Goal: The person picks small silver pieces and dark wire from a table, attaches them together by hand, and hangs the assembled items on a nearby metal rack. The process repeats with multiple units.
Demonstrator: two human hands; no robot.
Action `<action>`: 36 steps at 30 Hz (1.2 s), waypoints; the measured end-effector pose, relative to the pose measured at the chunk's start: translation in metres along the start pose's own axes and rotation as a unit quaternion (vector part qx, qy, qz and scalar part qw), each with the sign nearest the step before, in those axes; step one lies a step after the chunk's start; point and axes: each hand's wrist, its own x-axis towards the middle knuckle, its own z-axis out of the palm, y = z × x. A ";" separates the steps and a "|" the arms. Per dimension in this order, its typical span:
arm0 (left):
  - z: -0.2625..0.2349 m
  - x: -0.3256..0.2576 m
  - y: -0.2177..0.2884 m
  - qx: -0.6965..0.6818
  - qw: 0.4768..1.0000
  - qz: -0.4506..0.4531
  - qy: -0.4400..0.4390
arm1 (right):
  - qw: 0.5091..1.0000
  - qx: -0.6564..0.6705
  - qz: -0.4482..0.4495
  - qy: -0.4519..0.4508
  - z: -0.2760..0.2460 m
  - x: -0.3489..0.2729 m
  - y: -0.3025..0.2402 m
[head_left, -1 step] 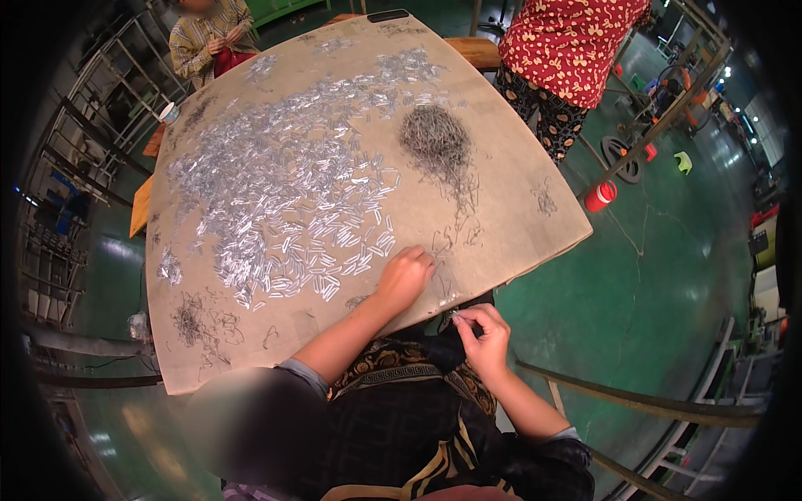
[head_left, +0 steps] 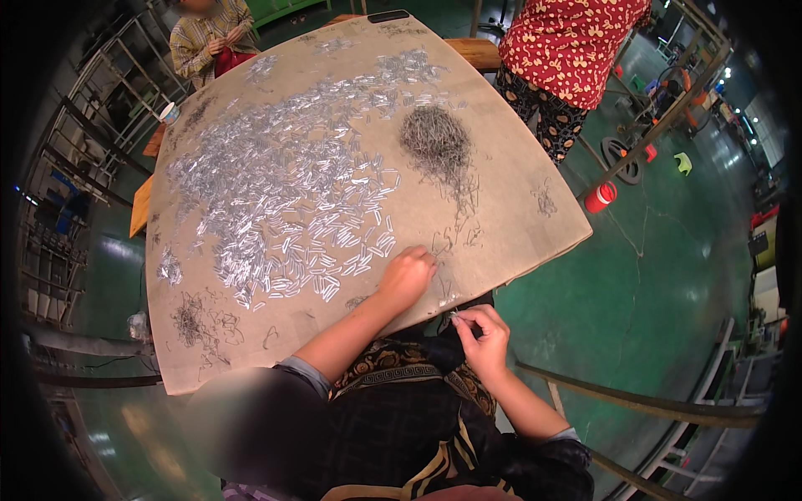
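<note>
Hardly anything has moved: my left hand (head_left: pixel 406 277) has crept slightly right, and the rest sits as it was. Closest to me, my right hand (head_left: pixel 484 341) is just off the table's near edge, thumb and forefinger pinched narrow on a small pale piece (head_left: pixel 454 314) too tiny to make out. My left fingers are curled low over the tabletop (head_left: pixel 522 221); whether they hold anything, I cannot tell. Thin, kinked dark wires (head_left: pixel 469 232) lie just beyond those fingertips and to their right, axes mixed, many running away from me; my left hand is nearer. Left of it spread shiny, slender silver loops (head_left: pixel 313 221), metallic-looking, with rounded ends. Farther off is a tangled, bristly dark heap (head_left: pixel 434 138) on the matt brown surface.
</note>
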 end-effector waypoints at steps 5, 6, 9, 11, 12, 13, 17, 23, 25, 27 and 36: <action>0.009 0.007 0.007 0.111 0.992 0.006 -0.067 | 1.000 -0.007 0.000 -0.007 -0.001 -0.003 -0.002; 0.008 0.005 0.008 0.119 0.990 0.009 -0.072 | 1.000 -0.011 0.001 -0.011 -0.003 -0.004 -0.003; 0.005 0.004 0.012 0.155 0.984 0.022 -0.088 | 1.000 -0.006 -0.002 -0.017 -0.004 -0.005 -0.004; 0.001 0.005 0.016 0.193 0.975 0.029 -0.105 | 1.000 -0.003 -0.004 -0.021 -0.004 -0.004 -0.003; 0.000 0.006 0.018 0.200 0.972 0.038 -0.119 | 1.000 -0.004 -0.006 -0.023 -0.004 -0.004 -0.003; 0.000 0.008 0.019 0.208 0.968 0.045 -0.132 | 1.000 -0.005 -0.007 -0.027 -0.004 -0.004 -0.003; 0.001 0.019 0.008 0.203 0.971 0.055 -0.113 | 1.000 -0.002 0.003 -0.024 -0.001 -0.001 -0.001; -0.046 0.013 0.011 -0.263 0.933 -0.172 -0.175 | 1.000 0.005 0.010 -0.026 0.001 -0.004 0.004; -0.055 -0.003 0.020 -0.438 0.858 -0.185 -0.192 | 0.999 0.009 0.015 -0.031 0.002 -0.004 0.004; -0.058 -0.019 0.029 -0.533 0.803 -0.187 -0.190 | 0.999 0.013 0.006 -0.036 0.004 -0.002 0.002; -0.047 -0.051 0.035 -0.534 0.814 -0.184 -0.136 | 0.998 0.031 0.009 -0.048 0.008 -0.002 -0.002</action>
